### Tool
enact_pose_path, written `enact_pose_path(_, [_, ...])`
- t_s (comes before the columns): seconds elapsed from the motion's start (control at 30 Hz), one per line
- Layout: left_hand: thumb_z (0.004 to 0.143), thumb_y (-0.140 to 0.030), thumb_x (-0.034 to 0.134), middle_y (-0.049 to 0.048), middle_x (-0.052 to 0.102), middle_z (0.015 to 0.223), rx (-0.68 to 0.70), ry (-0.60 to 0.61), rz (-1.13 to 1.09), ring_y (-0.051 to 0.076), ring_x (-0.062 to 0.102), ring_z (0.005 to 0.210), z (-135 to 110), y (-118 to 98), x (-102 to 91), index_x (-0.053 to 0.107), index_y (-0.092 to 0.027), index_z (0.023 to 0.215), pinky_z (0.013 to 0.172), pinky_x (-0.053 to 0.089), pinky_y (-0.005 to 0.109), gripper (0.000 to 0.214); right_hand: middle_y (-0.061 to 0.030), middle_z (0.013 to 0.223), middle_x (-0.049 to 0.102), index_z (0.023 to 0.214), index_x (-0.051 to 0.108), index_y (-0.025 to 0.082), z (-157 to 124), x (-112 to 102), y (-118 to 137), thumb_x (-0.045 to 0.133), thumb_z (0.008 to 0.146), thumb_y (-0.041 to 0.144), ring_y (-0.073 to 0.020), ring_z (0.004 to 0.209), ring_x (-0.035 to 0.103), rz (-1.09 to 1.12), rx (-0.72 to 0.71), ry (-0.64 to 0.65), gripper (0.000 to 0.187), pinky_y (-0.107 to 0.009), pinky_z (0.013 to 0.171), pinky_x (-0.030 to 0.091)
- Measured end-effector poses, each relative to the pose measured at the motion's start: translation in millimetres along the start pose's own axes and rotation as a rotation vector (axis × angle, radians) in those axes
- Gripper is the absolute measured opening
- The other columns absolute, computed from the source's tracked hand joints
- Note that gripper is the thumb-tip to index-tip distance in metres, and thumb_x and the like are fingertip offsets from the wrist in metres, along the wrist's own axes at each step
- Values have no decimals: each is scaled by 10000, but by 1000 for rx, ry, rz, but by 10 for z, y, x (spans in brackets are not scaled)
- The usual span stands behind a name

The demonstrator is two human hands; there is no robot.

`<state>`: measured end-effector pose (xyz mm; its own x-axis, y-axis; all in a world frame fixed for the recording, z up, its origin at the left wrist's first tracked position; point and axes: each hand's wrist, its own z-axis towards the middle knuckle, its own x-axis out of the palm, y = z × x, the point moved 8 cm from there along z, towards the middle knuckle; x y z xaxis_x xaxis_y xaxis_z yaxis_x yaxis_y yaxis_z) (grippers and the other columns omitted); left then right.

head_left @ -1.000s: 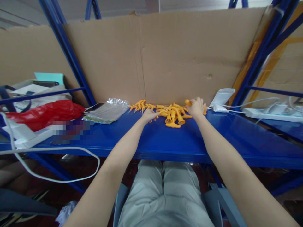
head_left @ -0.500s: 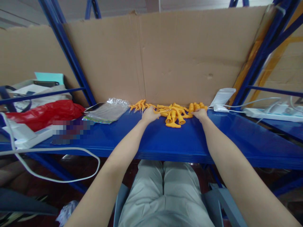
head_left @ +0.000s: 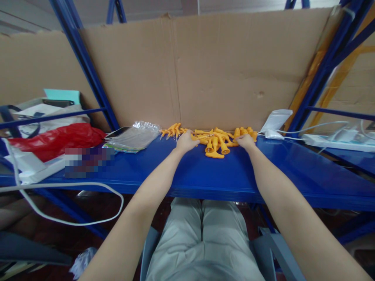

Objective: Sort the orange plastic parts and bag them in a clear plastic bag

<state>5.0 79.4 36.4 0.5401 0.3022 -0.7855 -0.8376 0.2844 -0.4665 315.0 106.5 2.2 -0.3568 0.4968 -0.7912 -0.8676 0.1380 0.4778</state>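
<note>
I'm seeing yellow corkscrew pieces (head_left: 215,143) lying along the back of the blue shelf (head_left: 205,175), apparently part sorted.
Handles with bare spirals (head_left: 175,128) are lying at left and short sleeves (head_left: 242,131) are standing at right, so I'm judging those done; the mixed pile between is seemingly awaiting sorting, showing smooth T-shaped handles and flared hollow ends; the left hand (head_left: 186,142) is resting at its left edge, the right hand (head_left: 246,141) beside the sleeves; fingertips are hiding, so I'm not telling either grip.
</note>
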Motion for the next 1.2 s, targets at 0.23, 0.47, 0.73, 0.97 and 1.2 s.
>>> enact_pose_path(0.23, [773, -274, 696, 101, 737, 974, 86, -10, 16, 240, 684, 940, 8, -40, 23, 572, -124, 1256, 836, 513, 306, 521, -196, 1121, 705, 1078, 747, 168, -62, -65, -23, 563, 809, 227, -376, 1114, 636, -3, 139, 48, 332, -545, 936, 478])
enact_pose_path(0.47, [843, -215, 606, 70, 729, 1050, 267, 30, -15, 216, 677, 998, -22, -186, 82, 504, -164, 1399, 924, 505, 312, 568, -195, 1106, 727, 1048, 766, 147, -184, -219, 434, 527, 844, 178, -319, 1092, 657, -22, 20, -2, 316, -413, 916, 493])
enact_pose_path(0.73, [859, -140, 591, 76, 698, 1230, 336, 41, -71, 225, 655, 1134, -53, -266, 70, 480, -211, 1460, 1035, 472, 330, 615, 38, 504, 493, 609, 645, 163, -471, 35, 1154, 580, 841, 357, -101, 513, 422, 304, -382, 314, 310, -248, 536, 340])
enact_pose_path(0.97, [870, -114, 597, 99, 672, 1312, 328, 9, -93, 241, 660, 1154, -51, -256, 40, 476, -215, 1475, 1047, 477, 355, 625, 66, 517, 448, 584, 605, 165, -668, 71, 1271, 615, 825, 477, -72, 519, 359, 481, -388, 545, 394, -249, 555, 310])
enact_pose_path(1.2, [903, -152, 585, 71, 712, 1253, 287, -23, -139, 216, 659, 1166, -36, -262, -2, 588, -215, 1379, 1046, 476, 322, 480, 51, 573, 561, 643, 677, 161, -699, 91, 1322, 737, 729, 384, -78, 545, 445, 479, -397, 604, 246, -241, 566, 349])
